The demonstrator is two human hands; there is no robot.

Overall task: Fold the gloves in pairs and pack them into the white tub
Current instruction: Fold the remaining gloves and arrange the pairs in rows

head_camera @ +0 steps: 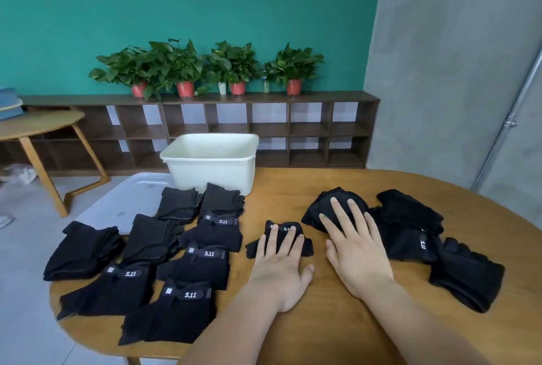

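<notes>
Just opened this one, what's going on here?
A person is sorting black gloves on a wooden table. The left grip presses flat on one small glove, and the right grip rests open on a crumpled glove beside it. On the left lie flattened gloves in rows, on the right a loose heap. The white tub stands behind them; no gloves show in it.

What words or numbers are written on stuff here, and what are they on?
"5.11": wrist straps of four folded gloves on the left.
"5.1", partly covered: strap of the glove under the left hand.
Sideways print on the right pile: too blurred.
Small grey tags beside the straps: too small.
</notes>
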